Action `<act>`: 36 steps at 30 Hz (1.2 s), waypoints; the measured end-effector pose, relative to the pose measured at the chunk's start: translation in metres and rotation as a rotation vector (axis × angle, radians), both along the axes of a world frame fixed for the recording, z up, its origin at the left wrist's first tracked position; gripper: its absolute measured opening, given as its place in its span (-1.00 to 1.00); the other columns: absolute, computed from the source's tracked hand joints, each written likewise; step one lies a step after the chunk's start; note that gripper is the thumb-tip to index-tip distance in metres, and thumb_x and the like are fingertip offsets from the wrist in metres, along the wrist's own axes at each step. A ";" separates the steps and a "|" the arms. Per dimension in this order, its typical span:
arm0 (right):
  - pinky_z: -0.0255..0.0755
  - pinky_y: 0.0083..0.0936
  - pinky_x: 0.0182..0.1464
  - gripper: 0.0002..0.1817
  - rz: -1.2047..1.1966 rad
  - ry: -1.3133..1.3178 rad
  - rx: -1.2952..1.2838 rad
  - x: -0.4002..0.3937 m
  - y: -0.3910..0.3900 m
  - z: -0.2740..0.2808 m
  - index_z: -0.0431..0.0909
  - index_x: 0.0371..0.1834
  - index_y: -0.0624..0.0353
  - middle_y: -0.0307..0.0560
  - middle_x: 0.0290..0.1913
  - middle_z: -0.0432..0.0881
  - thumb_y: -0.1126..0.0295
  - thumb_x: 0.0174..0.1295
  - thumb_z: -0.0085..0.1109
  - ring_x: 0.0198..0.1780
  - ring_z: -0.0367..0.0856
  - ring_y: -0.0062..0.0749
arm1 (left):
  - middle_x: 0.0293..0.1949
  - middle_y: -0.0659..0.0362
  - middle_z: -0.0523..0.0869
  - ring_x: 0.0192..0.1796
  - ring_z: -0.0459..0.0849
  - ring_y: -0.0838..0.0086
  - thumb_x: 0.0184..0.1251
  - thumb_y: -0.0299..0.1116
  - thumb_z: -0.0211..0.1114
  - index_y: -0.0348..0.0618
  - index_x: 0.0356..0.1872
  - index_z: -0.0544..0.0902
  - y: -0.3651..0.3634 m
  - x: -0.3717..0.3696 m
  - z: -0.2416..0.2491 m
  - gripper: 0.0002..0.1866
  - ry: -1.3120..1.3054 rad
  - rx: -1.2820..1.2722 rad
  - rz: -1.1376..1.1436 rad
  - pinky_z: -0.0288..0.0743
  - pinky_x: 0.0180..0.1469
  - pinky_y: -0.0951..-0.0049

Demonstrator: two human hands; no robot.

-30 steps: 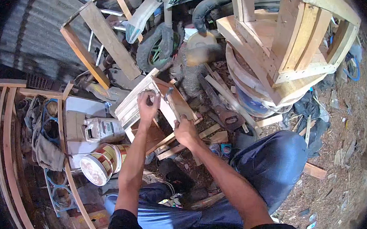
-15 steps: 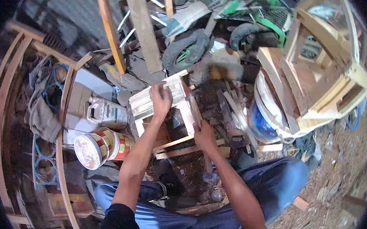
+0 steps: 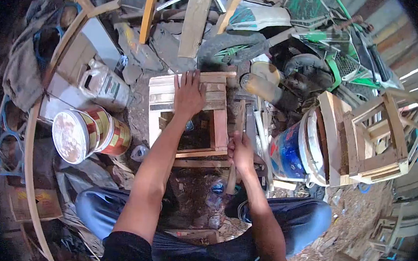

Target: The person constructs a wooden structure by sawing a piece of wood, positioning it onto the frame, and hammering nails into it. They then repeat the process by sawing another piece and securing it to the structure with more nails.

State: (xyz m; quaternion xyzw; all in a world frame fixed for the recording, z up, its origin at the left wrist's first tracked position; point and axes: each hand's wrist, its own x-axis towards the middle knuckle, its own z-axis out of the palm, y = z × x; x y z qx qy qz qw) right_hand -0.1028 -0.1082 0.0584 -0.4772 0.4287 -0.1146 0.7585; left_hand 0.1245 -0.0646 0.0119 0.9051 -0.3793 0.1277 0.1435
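A small wooden stool frame point(image 3: 220, 126) with a slatted top point(image 3: 161, 95) stands on the ground between my knees. Flat across the slats lies my left hand point(image 3: 189, 94), its fingers stretched out toward the far edge. Just right of the frame, my right hand point(image 3: 240, 151) is closed around the wooden handle of a hammer point(image 3: 239, 120). The hammer's head is at the far end, and the handle's butt sticks out below my fist. Through the open side of the frame its dark inside shows; my left forearm hides part of it.
A paint-stained bucket point(image 3: 71, 137) and a white jerrycan point(image 3: 107, 85) stand at left. A blue bucket point(image 3: 285, 153) at right bears another wooden frame point(image 3: 385, 139). Beyond are a tyre point(image 3: 232, 49), green motorbike parts point(image 3: 336, 72) and upright planks point(image 3: 195, 21).
The stool frame has turned to sit squarer before me. My left hand has flattened on the slats. My right hand has come off the frame's edge, and the camera view has shifted.
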 end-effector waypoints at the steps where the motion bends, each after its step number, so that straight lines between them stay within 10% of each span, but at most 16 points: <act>1: -0.03 -0.67 -0.73 -0.71 0.012 0.014 -0.012 0.000 0.000 -0.001 0.36 -0.21 0.04 -0.39 -0.58 0.27 0.05 0.46 -0.09 -0.70 0.14 -0.71 | 0.31 -0.07 0.36 0.43 0.20 0.09 0.45 -0.07 -0.10 -0.23 0.36 0.29 -0.001 0.001 -0.001 -0.42 0.014 -0.012 0.012 -0.17 0.49 -0.03; 21: -0.02 -0.74 -0.71 -0.65 0.204 0.216 -0.085 0.001 -0.009 0.016 0.44 -0.20 0.08 -0.45 -0.62 0.28 0.00 0.41 0.01 -0.70 0.14 -0.77 | 0.32 -0.08 0.38 0.43 0.23 0.08 0.38 -0.08 -0.07 -0.25 0.34 0.33 0.000 0.003 -0.003 -0.40 0.030 -0.066 0.026 -0.12 0.48 -0.06; 23: 0.18 -0.57 -0.71 -0.62 0.213 0.253 -0.209 -0.003 -0.019 -0.006 0.43 -0.17 0.18 -0.22 -0.57 0.49 0.03 0.42 -0.01 -0.71 0.33 -0.57 | 0.32 -0.08 0.37 0.43 0.23 0.08 0.38 -0.07 -0.07 -0.25 0.35 0.32 0.001 0.004 -0.002 -0.39 0.016 -0.056 0.027 -0.12 0.48 -0.06; 25: 0.41 -0.25 -0.57 -0.60 0.136 0.214 -0.972 0.003 -0.012 0.003 0.41 -0.14 0.27 0.17 -0.50 0.61 0.07 0.43 -0.05 -0.60 0.60 -0.10 | 0.33 -0.08 0.37 0.43 0.23 0.09 0.39 -0.07 -0.07 -0.25 0.35 0.30 0.001 0.002 -0.003 -0.39 0.018 -0.037 0.035 -0.14 0.48 -0.06; 26: 0.47 0.02 -0.36 -0.62 0.148 0.315 -0.806 -0.002 -0.010 0.012 0.38 -0.08 0.30 0.45 -0.46 0.59 0.13 0.44 -0.11 -0.37 0.65 0.28 | 0.33 -0.08 0.37 0.43 0.23 0.09 0.39 -0.07 -0.07 -0.25 0.35 0.30 0.001 0.002 -0.003 -0.39 0.020 -0.039 0.033 -0.14 0.48 -0.06; 29: 0.44 0.06 -0.34 -0.66 0.428 0.562 -1.034 -0.006 -0.009 0.009 0.36 -0.05 0.29 0.41 -0.54 0.57 0.18 0.43 -0.11 -0.35 0.63 0.34 | 0.32 -0.08 0.37 0.43 0.23 0.10 0.39 -0.06 -0.08 -0.25 0.35 0.30 -0.001 0.004 -0.005 -0.38 0.019 -0.027 0.024 -0.16 0.49 -0.06; 36: 0.41 0.04 -0.41 -0.75 0.248 0.410 -1.001 -0.003 0.005 0.017 0.37 -0.13 0.34 0.39 -0.58 0.53 0.31 0.39 -0.05 -0.47 0.55 0.39 | 0.35 -0.06 0.34 0.45 0.19 0.11 0.41 -0.08 -0.12 -0.23 0.35 0.31 0.002 -0.001 -0.007 -0.41 0.024 -0.032 0.033 -0.20 0.50 -0.05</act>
